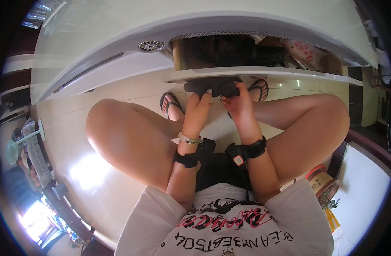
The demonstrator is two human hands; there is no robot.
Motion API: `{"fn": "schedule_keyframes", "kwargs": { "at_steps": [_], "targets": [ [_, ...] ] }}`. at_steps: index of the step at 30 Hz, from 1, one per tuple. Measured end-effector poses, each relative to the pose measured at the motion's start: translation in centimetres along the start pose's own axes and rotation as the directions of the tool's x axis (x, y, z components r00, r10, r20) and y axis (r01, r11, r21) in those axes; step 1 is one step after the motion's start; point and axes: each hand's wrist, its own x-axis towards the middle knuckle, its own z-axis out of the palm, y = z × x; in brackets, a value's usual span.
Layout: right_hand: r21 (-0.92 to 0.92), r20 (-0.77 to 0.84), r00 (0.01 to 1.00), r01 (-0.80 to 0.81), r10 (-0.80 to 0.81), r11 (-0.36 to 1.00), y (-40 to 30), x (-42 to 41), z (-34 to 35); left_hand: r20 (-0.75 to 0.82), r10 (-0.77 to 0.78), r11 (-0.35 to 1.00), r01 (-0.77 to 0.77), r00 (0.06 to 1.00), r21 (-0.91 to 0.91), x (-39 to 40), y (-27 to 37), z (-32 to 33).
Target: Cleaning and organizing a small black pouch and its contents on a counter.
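Both my hands hold a dark, soft-looking item [211,85], perhaps an eye mask or folded cloth; its exact kind cannot be told. My left hand [198,104] grips its left part from below, with the thumb on top. My right hand [238,99] pinches its right part. The item is just in front of the white front panel of an open drawer [253,73]. Inside the drawer lie dark items [233,51] and, at the right, a clear plastic bag with red printing [306,52]. Shadow hides much of the drawer's contents.
A white cabinet or table [195,14] with a round silver ornament [151,46] spans the top of the view. My bent legs and feet in black flip-flops flank my hands on the tiled floor [67,134]. A potted plant [325,188] stands at the lower right.
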Motion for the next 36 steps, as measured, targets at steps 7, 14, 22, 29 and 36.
{"fn": "schedule_keyframes", "kwargs": {
  "at_steps": [7,14,22,29,36],
  "targets": [
    [-0.092,-0.082,0.993,0.075,-0.082,0.993,1.6,1.9,-0.4,-0.078,-0.285,0.951,0.271,0.955,-0.147,2.6,-3.2,1.8],
    [-0.123,0.081,0.935,0.353,-0.345,0.927,-0.7,-2.7,2.8,-0.185,-0.08,0.996,0.085,0.979,0.015,-0.2,2.2,0.1],
    [-0.205,0.165,0.831,0.556,-0.531,0.806,-1.0,-4.2,3.6,-0.343,0.099,0.937,-0.204,0.934,-0.283,-1.0,4.4,0.6],
    [-0.129,-0.04,0.979,0.194,-0.2,0.973,1.7,1.1,0.5,-0.33,-0.052,0.96,-0.044,0.942,-0.276,3.1,-4.4,2.9],
    [-0.181,-0.187,0.968,0.134,-0.167,0.974,3.1,4.2,-2.5,-0.152,-0.278,0.949,0.247,0.948,-0.198,5.0,-8.5,5.1]
  ]
}}
